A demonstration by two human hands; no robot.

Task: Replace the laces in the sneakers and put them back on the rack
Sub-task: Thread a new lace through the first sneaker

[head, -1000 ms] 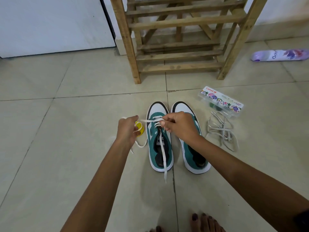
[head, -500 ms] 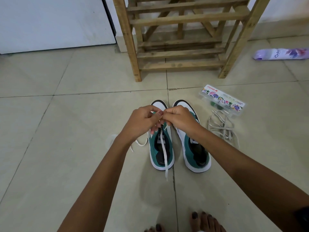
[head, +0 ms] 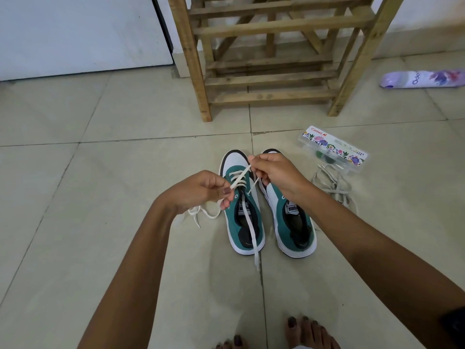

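The wooden rack (head: 274, 59) is seen without shoes. On the floor before it, the right sneaker (head: 289, 210) remains unlaced; the left sneaker (head: 242, 217) is laced only across its lower eyelets. The white lace (head: 240, 178) is pinched by left hand (head: 198, 192) and right hand (head: 276, 172).

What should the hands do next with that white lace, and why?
Probably pull the lace snug, then thread its tip into the next open eyelet. The right hand pinches one end above the left sneaker, the left hand holds the other strand, only the front eyelets are laced, and the right sneaker has no lace.
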